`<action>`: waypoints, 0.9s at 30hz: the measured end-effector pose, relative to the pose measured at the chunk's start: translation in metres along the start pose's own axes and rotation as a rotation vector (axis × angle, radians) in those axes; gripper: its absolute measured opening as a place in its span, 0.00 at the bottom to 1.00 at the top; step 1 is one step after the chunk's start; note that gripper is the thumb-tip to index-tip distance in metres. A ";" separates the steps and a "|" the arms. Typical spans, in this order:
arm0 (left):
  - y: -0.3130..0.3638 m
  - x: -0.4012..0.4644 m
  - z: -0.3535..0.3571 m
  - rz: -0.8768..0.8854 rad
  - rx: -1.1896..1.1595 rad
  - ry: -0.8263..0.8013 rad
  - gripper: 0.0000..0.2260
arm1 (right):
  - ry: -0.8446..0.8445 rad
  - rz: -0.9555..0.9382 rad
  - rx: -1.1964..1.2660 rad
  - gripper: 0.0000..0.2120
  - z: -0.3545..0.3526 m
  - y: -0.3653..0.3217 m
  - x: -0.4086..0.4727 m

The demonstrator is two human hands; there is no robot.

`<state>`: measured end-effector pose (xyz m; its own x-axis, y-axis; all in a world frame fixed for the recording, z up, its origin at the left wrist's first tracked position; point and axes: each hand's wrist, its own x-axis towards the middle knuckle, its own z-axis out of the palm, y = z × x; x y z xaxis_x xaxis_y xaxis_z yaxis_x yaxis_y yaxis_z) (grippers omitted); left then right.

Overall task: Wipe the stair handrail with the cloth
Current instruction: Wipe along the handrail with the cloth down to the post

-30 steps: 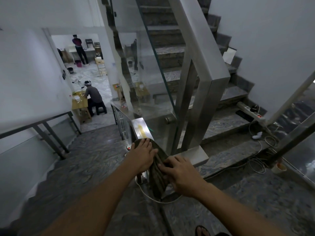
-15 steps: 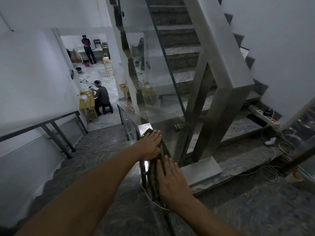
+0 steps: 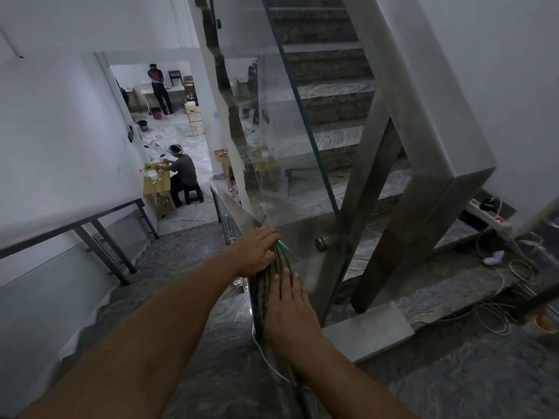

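Note:
A dark striped cloth (image 3: 269,285) hangs draped over the steel handrail (image 3: 233,208) that runs down the lower flight. My left hand (image 3: 257,252) lies flat on the cloth's upper part, on the rail's left side. My right hand (image 3: 290,309) presses flat against the cloth lower down on the rail's right side, fingers straight and together. The cloth hides the rail under both hands.
A glass balustrade panel (image 3: 290,164) and a thick steel newel post (image 3: 423,176) stand just right of the hands. Cables (image 3: 496,297) and a power strip (image 3: 490,217) lie on the landing. Stairs descend left; two people work in the room below.
Both hands slid farther along the rail with the cloth. My right hand went from gripping the cloth to lying flat against it. The view moved closer to the newel post.

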<state>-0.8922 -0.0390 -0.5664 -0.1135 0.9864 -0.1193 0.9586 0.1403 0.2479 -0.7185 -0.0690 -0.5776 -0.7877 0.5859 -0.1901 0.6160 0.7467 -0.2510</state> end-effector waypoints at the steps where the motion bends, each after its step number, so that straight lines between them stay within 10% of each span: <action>1: 0.001 0.000 0.001 -0.010 -0.004 0.010 0.23 | -0.004 -0.009 -0.027 0.34 -0.003 0.001 0.001; 20: 0.051 -0.106 0.052 -0.094 -0.017 0.164 0.36 | 0.092 -0.287 -0.252 0.41 -0.001 0.052 -0.102; 27: 0.117 -0.148 0.076 -0.109 -0.133 0.262 0.40 | 0.342 -0.320 -0.033 0.19 0.004 0.126 -0.126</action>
<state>-0.7435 -0.1750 -0.5932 -0.2938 0.9511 0.0956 0.8965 0.2394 0.3728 -0.5412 -0.0499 -0.5889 -0.8944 0.3911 0.2170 0.3470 0.9129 -0.2150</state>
